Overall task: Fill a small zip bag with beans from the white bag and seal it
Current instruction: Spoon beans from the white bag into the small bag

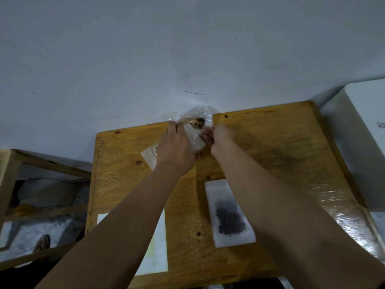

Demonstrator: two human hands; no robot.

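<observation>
My left hand (177, 147) is stretched to the far edge of the yellowish wooden table (270, 153), fingers curled around the small clear zip bag (195, 141), which lies between my two hands. My right hand (218, 136) pinches that bag's other edge. Just past my fingertips sits the crumpled thin white plastic bag (200, 112), with mottled dark brown beans (199, 123) showing at its mouth. The small bag looks flat and cloudy. Nearer me a second zip bag (229, 215), holding dark beans, lies flat
</observation>
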